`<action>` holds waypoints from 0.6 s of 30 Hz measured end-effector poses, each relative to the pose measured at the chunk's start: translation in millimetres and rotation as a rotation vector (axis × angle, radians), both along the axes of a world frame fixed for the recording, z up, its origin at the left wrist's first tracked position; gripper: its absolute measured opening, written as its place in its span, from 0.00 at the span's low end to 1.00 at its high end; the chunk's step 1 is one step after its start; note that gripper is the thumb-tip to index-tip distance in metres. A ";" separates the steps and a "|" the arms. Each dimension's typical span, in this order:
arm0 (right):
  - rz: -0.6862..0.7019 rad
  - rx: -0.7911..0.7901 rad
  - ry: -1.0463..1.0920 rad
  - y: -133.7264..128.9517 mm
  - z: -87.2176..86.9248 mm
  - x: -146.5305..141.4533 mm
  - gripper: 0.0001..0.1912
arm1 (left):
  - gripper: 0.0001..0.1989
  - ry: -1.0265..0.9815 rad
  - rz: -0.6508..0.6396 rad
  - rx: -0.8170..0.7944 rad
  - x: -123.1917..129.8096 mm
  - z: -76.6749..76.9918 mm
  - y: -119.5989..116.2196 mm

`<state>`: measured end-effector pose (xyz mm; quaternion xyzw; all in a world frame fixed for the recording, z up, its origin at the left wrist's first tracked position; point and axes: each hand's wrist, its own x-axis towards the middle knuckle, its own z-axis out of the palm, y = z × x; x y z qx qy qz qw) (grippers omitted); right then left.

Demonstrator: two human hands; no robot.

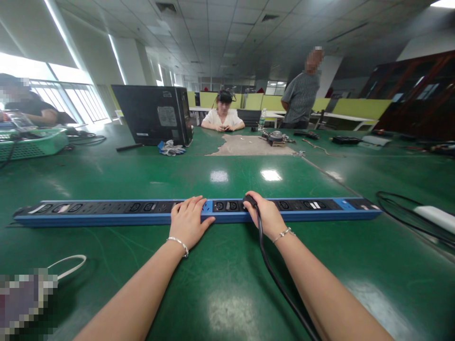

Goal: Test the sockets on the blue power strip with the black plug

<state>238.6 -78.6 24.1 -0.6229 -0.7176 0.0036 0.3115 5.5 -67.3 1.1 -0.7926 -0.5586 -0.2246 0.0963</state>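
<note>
A long blue power strip (pixel 124 219) with a row of black sockets lies across the green table. My left hand (pixel 187 219) rests on the strip left of its middle, fingers laid over the top and thumb out along the front edge. Right of the middle, my right hand (pixel 265 215) grips a black plug (pixel 250 201) at the sockets. From the plug a black cable (pixel 272 270) runs down toward the lower edge of the view. Whether the plug is seated in a socket cannot be made out, as the fingers cover that spot.
A black computer case (pixel 152 113) and gloves (pixel 171 148) are at the back. A green basket (pixel 39 143) stands left, a white power strip (pixel 437 217) with cables right. People are beyond the table (pixel 106 175) and at the left.
</note>
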 end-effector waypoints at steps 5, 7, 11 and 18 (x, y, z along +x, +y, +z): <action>0.067 0.029 -0.023 1.9 -0.6 0.9 0.14 | 0.24 0.001 -0.001 0.008 0.1 0.0 -0.5; 0.125 0.078 -0.075 1.8 -2.0 -0.7 0.13 | 0.24 0.000 -0.004 0.009 0.2 -0.3 -0.3; 0.135 0.135 -0.154 -0.1 -9.0 -3.4 0.13 | 0.24 -0.003 -0.011 0.013 0.1 -0.7 0.4; 0.059 0.198 -0.131 -1.0 -25.6 -2.4 0.15 | 0.24 -0.001 -0.013 0.010 0.0 0.7 -0.4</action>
